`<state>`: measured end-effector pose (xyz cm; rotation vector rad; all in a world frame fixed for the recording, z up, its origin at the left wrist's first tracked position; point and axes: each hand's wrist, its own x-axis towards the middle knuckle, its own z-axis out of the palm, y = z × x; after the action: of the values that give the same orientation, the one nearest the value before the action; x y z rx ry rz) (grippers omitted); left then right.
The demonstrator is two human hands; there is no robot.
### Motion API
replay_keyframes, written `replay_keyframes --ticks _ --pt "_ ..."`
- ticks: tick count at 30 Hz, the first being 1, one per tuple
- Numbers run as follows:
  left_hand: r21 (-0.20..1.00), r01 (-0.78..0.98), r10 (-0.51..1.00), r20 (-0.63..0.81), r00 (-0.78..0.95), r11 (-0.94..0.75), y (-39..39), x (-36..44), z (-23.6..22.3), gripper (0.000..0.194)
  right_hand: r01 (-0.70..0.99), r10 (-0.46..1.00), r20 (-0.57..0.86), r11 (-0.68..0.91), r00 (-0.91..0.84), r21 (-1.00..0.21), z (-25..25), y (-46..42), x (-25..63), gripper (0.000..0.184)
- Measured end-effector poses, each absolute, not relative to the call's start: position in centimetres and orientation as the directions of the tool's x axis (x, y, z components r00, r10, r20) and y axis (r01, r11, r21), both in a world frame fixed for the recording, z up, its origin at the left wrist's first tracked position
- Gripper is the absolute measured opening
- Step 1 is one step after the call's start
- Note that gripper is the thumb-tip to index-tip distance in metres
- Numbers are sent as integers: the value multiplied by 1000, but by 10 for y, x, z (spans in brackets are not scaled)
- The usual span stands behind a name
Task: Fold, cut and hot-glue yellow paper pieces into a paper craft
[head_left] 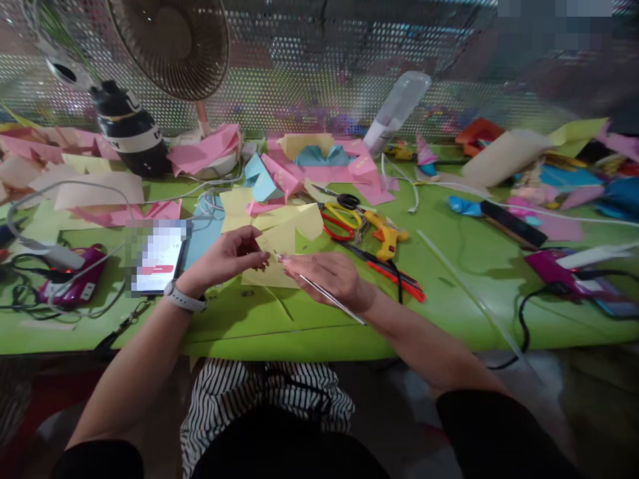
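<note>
My left hand [234,251], with a pale watch strap on its wrist, is curled with thumb and fingers drawn together. Whatever its fingertips hold is too small to make out. Just to the right, my right hand [329,274] is closed on a thin silvery stick [332,299] that slants down toward my forearm. A small tip pokes out by the right fingertips, close to the left thumb. Beneath both hands lies yellow paper [272,276]. A thin yellowish strip [279,304] rests on the green tabletop [319,339] nearer to me.
Right of my hands are yellow-handled scissors [344,219], a yellow glue gun [387,236] and a red utility knife [399,279]. A phone [162,259] sits left. Behind stand a fan [170,40], a black bottle [132,133] and folded papers [324,159]. A clear stick [464,293] lies right.
</note>
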<state>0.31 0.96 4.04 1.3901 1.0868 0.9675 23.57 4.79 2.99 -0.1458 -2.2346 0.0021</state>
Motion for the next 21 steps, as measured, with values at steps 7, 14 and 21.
replay_keyframes --ticks 7,14,21 --pt "993 119 962 -7 275 -27 11 2 37 24 106 66 810 994 -583 -5 31 48 233 24" --pt "986 155 953 17 303 -67 11 1 34 23 99 41 797 995 -603 23 33 48 233 18" --pt "986 158 951 8 308 -59 12 1 32 24 108 57 763 994 -644 18 31 50 235 20"
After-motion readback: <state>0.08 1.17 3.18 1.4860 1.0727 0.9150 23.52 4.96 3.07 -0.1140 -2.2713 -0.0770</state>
